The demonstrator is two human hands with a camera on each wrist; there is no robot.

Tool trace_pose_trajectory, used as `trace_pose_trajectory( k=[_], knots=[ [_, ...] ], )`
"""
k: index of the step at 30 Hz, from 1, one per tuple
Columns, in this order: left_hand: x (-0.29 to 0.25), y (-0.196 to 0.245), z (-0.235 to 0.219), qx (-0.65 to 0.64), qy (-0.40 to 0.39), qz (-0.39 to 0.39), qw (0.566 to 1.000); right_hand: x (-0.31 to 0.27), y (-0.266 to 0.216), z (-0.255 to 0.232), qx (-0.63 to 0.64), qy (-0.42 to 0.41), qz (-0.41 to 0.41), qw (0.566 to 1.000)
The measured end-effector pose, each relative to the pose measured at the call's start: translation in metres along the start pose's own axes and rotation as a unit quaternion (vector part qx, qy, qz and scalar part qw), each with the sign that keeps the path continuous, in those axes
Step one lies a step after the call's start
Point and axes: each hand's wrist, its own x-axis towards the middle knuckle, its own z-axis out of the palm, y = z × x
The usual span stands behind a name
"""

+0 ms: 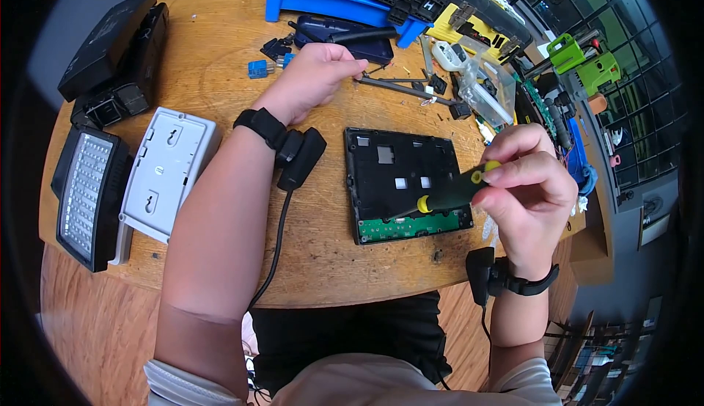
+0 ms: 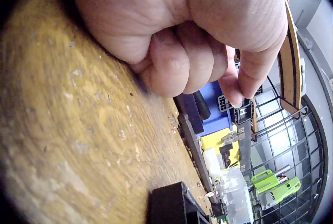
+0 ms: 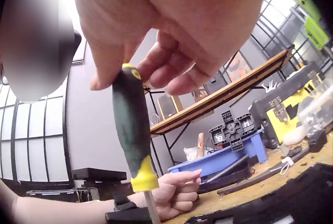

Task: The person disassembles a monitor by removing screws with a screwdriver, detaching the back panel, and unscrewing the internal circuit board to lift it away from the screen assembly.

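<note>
The right hand (image 1: 534,189) pinches the butt end of a dark green and yellow screwdriver (image 1: 456,190) between thumb and fingers; the right wrist view shows its handle (image 3: 131,122) tilted, shaft downward. Beneath it lies a black panel (image 1: 381,178) with square cutouts and a green circuit board (image 1: 433,224) along its near edge. Beyond that panel, the left hand (image 1: 312,79) is low over the table, fingers curled, thumb and index tips meeting near the end of a dark rod (image 1: 407,89). Whether something tiny sits between those tips (image 2: 238,96) cannot be told.
To the left stand a white housing (image 1: 165,171), an LED lamp (image 1: 86,193) and black boxes (image 1: 110,46). At the back are a blue tray (image 1: 323,2), a blue relay-like block (image 1: 257,69) and a yellow and black case (image 1: 469,28). Small parts litter the right side.
</note>
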Motion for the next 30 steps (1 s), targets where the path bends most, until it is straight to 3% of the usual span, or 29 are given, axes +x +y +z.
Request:
trace_pose_trajectory(
  k=[3,4,7,11,13,15,17,20,24,25,27,29,30],
  knots=[
    [0.0,0.0,0.001,-0.002,0.004,-0.004,1.0,0.008,-0.007,0.007,0.078,0.003,0.046,0.996],
    [0.001,0.0,0.001,-0.005,0.007,-0.007,1.0,0.007,-0.012,0.009,0.139,0.006,0.099,0.985],
    [0.0,0.001,0.001,0.0,0.009,-0.004,1.0,0.009,-0.011,0.012,0.114,0.012,0.106,0.988],
    [-0.001,0.001,0.001,-0.002,0.007,-0.007,1.0,0.004,0.006,0.0,0.063,-0.038,0.009,0.997],
    [-0.001,0.002,0.001,-0.007,0.003,-0.009,1.0,0.007,-0.005,0.008,0.056,-0.031,0.031,0.997],
    [-0.002,0.002,0.001,-0.006,0.004,-0.007,1.0,0.011,-0.017,0.023,0.217,0.082,0.184,0.955],
    [0.0,0.001,0.001,-0.006,0.005,-0.006,1.0,0.011,-0.011,0.019,0.181,0.061,0.173,0.966],
    [0.0,0.002,0.0,-0.007,0.002,-0.006,1.0,0.009,0.001,0.013,0.091,0.011,0.047,0.995],
    [-0.001,0.002,0.0,-0.008,-0.004,-0.003,1.0,0.008,0.004,0.007,0.089,-0.019,0.034,0.995],
    [-0.001,0.002,0.0,-0.009,-0.003,-0.003,1.0,0.01,-0.003,0.011,0.09,-0.018,0.034,0.995],
    [0.0,0.001,0.0,-0.011,-0.003,-0.004,1.0,0.011,-0.017,0.024,0.254,0.062,0.206,0.943],
    [0.001,0.0,0.0,-0.012,-0.002,-0.004,1.0,0.011,-0.013,0.022,0.215,0.045,0.204,0.954],
    [0.001,0.0,0.0,-0.013,0.0,-0.006,1.0,0.01,-0.005,0.021,0.193,0.027,0.133,0.972]
  ],
)
